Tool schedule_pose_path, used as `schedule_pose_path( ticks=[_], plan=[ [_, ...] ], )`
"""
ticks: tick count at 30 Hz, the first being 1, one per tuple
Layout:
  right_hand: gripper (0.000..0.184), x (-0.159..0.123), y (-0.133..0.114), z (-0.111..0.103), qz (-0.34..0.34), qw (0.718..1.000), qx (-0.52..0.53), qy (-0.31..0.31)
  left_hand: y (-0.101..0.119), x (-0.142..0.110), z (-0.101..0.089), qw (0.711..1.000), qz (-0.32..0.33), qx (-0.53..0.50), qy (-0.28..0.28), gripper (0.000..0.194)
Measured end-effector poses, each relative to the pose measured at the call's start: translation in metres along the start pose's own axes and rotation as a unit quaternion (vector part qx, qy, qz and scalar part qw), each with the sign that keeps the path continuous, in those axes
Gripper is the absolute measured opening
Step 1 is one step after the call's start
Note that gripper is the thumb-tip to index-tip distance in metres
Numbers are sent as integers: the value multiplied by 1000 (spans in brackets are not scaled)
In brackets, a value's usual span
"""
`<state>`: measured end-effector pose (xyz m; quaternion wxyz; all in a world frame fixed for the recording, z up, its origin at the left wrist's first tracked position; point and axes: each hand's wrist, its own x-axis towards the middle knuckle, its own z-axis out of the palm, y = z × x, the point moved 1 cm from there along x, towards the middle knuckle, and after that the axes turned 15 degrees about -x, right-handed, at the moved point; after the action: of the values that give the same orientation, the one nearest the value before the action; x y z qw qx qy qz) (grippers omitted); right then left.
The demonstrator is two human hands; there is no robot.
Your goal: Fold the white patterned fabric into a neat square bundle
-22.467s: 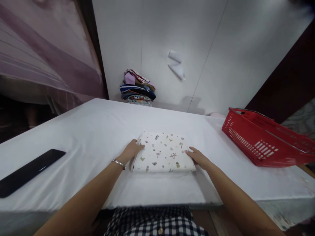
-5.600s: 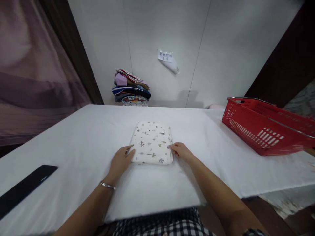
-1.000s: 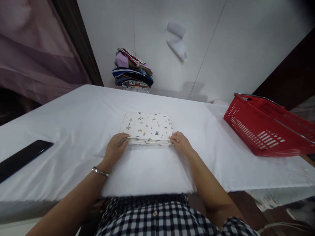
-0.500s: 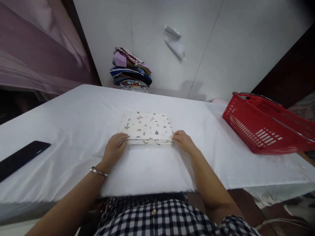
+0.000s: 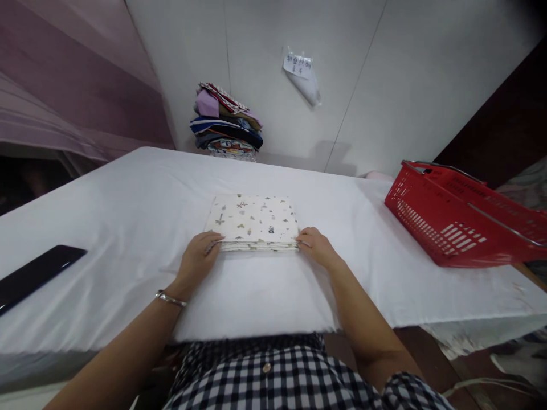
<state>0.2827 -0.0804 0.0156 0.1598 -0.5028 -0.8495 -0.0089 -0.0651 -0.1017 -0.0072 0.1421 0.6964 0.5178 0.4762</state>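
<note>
Watching through the head view, I see the folded cloth [image 5: 256, 219] flat on the white-covered table [image 5: 256, 302], its stacked layers facing me. My left hand [image 5: 199, 259] has thumb and fingers closed on the near left corner; my right hand [image 5: 317, 247] pinches the near right one. I can't tell how many layers either catches. I judge it light, soft and unbreakable, but floppy and apt to slip between folds, so I favour gripping every layer at both corners.
</note>
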Motion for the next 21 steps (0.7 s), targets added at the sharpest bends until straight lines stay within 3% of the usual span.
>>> schedule_pose_path(
  ticks=[9,15,21],
  plan=[
    [17,1,-2,5,0,1000,9,3,2,-1,-1,1000,0,3,5,24],
    [22,0,0,-1,28,995,-40,82,4,-2,-1,1000,22,13,9,26],
    [23,-7,2,1,-3,998,-62,30,3,-1,-2,1000,22,20,1,24]
  ],
)
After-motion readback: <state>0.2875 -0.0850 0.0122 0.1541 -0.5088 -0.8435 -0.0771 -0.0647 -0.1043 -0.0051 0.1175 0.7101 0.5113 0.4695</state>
